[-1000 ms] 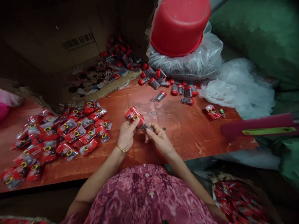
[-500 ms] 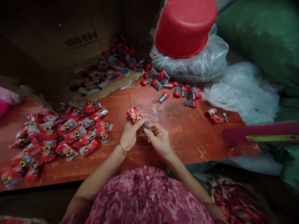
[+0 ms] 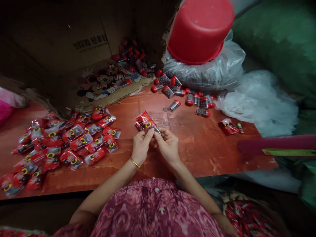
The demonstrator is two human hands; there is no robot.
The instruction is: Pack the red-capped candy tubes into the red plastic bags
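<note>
Both hands meet in front of me over the table, pinching one small red plastic packet. My left hand is closed on its left lower edge, thumb on top. On the other lower edge, my right hand is closed too, thumbs almost touching. The packet's clear end lies by the thumbs, with something dark showing inside; its printed red part points away from me. A pile of similar red packets lies to the left. Beyond my hands a small red-capped bottle with dark contents lies on its side.
An open cardboard box stands at the back left, with several red-capped bottles spilling out. Behind right, an upturned red tub sits on a filled clear bag. A torn red packet lies at right, near a purple bar.
My left thumb has shifted toward the packet's clear end, and my hands have come closer together. The dark contents that stuck out between my hands now show less. The view has shifted slightly.
</note>
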